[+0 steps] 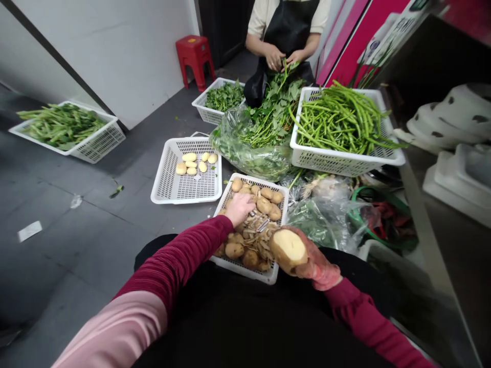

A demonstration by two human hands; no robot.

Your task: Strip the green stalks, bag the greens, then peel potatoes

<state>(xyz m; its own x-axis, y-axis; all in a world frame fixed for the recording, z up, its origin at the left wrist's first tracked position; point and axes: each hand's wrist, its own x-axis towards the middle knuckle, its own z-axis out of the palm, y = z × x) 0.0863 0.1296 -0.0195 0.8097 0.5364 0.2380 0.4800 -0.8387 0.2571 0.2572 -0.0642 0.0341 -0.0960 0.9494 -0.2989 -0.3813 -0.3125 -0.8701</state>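
My left hand [240, 208], bare, is closed over the white potato basket [282, 245] in front of me. A metal peeler [263, 225] sticks out from its fingers; most of the handle is hidden. My right hand [318, 263], in a reddish glove, grips a large potato [288, 250] at the basket's right edge. One broad face of this potato is peeled pale yellow, while its sides keep brown skin. Inside the basket lie several unpeeled potatoes [235, 250] and a heap of peelings [259, 240].
Several peeled potatoes [189, 157] lie in another white basket [164, 176]. Green stalks fill baskets at right [345, 158] and far left [97, 143]. A co-worker's hands [276, 57] handle leafy greens [272, 112]. Plastic bags [322, 220], a green-rimmed container [355, 197] and a red stool [195, 51] stand around.
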